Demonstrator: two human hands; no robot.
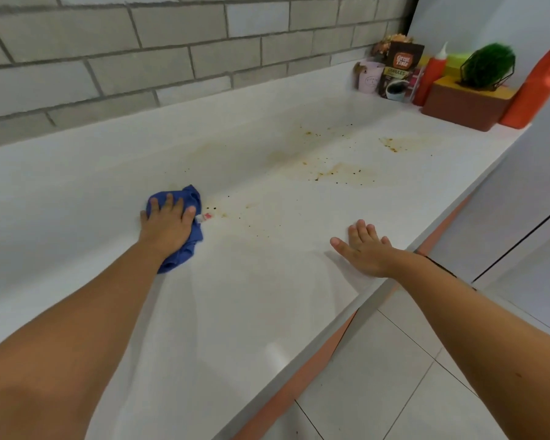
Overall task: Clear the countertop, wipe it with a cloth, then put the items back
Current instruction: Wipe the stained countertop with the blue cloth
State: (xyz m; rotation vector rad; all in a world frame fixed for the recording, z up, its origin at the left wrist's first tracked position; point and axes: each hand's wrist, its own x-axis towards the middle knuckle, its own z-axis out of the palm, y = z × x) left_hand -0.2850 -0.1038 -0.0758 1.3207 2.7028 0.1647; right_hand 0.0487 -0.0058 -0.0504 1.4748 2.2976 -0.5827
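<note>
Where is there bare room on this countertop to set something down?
Free: countertop between left hand on blue cloth and flat right hand; also the stained stretch beyond. Crowded: far right corner, coffee pouch, red bottle, plant.

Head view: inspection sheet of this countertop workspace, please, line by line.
Surface: white countertop; brown stains and dark specks across the middle and right.
Job's things: blue cloth bunched under the left hand; pink cup, coffee pouch, red squeeze bottle, green plant on a brown box and orange container grouped at the far right corner.
Clutter: small red-and-white scrap just right of the cloth.
Grip: left hand presses flat on the cloth; right hand rests flat on the countertop near its front edge, holding nothing.
Cables: nothing seen.
Surroundings: grey brick wall behind; tiled floor lower right.
</note>
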